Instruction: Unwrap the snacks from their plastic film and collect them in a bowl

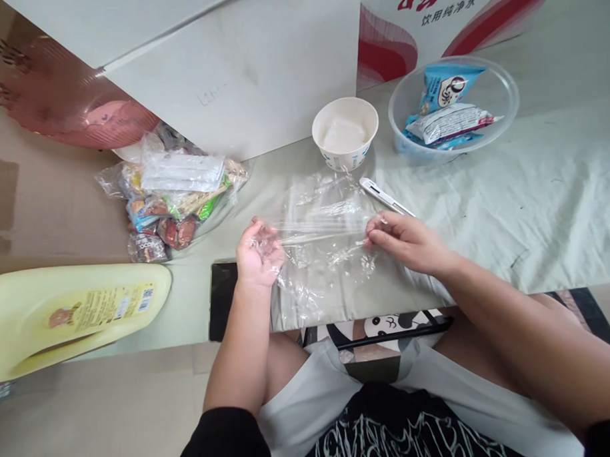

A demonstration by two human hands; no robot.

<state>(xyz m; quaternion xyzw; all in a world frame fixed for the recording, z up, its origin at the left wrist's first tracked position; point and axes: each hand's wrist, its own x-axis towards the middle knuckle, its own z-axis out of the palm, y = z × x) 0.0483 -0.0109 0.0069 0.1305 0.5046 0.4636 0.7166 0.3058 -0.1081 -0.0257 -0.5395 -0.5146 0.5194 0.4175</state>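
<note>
A sheet of clear plastic film (320,234) lies stretched and crumpled on the pale green tablecloth (534,194) in front of me. My left hand (258,253) is closed on the film's left end. My right hand (403,238) pinches its right end, so the film is pulled taut between them. A white paper bowl (345,134) with something white inside stands just beyond the film. A white cutter-like tool (384,197) lies by my right hand.
A clear plastic bowl (453,106) holds blue snack packets at the back right. A clear bag of wrapped snacks (168,196) lies left. A yellow plastic item (72,316), a pink basket (80,103), a white box (239,64) and a dark phone (222,298) surround the spot.
</note>
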